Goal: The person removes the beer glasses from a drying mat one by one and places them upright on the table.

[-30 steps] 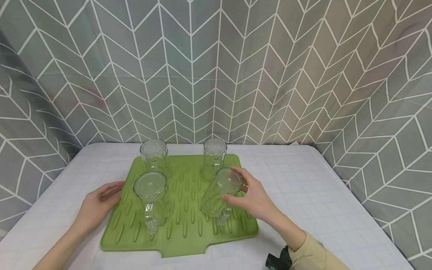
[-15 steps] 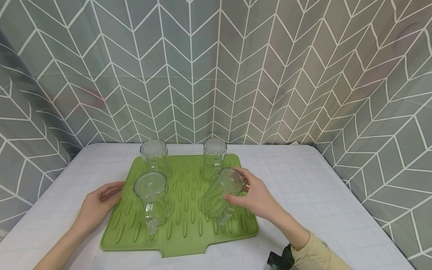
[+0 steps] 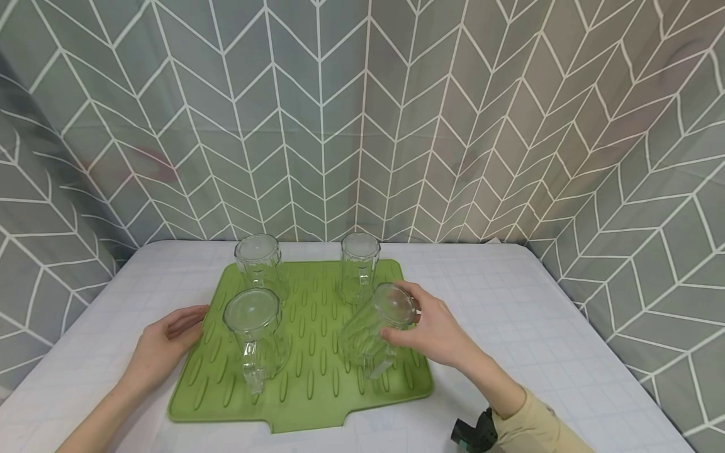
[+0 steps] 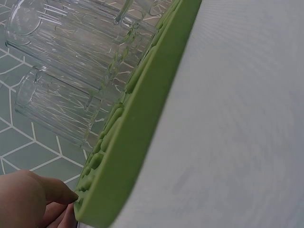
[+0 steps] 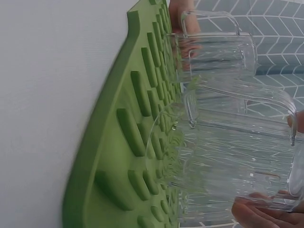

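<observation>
Several clear glass mugs stand upside down on a green ridged drying mat point(image 3: 308, 402). My right hand point(image 3: 433, 330) grips the front right mug point(image 3: 368, 340) near its upturned base, thumb on the near side and fingers behind. This mug leans to the right, and its rim is low at the mat in the right wrist view. At the mat's left edge, my left hand point(image 3: 164, 346) pinches the edge between thumb and fingers; the left wrist view shows its fingers point(image 4: 59, 190) at the mat's corner. Nearest to it is the front left mug point(image 3: 255, 333).
Behind stand the back left mug point(image 3: 260, 264) and the back right mug point(image 3: 359, 264). A white cloth covers the table point(image 3: 510, 296). A grey patterned curtain point(image 3: 345, 126) hangs at the back and sides. A black device point(image 3: 476, 431) sits by the right sleeve.
The upturned base of the front right mug has shifted right with my right hand, so the mug leans further. My left hand, the mat and the other mugs stay put.
</observation>
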The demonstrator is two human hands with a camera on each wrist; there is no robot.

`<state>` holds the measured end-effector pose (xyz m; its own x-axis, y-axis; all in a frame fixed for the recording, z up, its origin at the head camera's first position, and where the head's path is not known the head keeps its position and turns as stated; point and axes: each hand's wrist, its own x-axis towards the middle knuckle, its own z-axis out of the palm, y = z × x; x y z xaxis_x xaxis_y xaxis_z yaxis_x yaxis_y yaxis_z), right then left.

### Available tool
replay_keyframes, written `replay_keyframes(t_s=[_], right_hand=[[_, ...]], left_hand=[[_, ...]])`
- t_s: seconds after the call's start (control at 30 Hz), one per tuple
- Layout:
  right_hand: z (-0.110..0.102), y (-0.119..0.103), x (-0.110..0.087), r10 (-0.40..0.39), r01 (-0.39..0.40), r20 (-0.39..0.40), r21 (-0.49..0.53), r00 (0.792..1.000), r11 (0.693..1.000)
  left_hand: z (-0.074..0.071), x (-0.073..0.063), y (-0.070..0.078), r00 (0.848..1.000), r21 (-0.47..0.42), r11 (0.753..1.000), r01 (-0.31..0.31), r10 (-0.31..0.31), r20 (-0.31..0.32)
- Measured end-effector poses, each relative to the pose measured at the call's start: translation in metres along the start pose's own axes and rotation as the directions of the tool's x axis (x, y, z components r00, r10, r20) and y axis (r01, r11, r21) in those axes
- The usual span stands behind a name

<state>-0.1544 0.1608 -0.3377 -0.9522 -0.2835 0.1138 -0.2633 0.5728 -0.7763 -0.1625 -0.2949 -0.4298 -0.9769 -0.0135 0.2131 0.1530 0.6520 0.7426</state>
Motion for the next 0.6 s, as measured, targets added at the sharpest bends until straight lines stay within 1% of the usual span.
replay_keyframes(t_s=[0.33,0.6], right_hand=[[-0.006,0.001,-0.001,0.007,-0.006,0.016,-0.051,1.0,0.999],[-0.013,0.0,-0.002,0.0,0.002,0.052,-0.025,0.999,1.0]], left_hand=[[0.0,0.0,0.001,1.0,-0.005,1.0,0.004,-0.004,-0.004],[0.0,0.0,0.001,1.0,-0.008,1.0,-0.012,0.012,-0.013]])
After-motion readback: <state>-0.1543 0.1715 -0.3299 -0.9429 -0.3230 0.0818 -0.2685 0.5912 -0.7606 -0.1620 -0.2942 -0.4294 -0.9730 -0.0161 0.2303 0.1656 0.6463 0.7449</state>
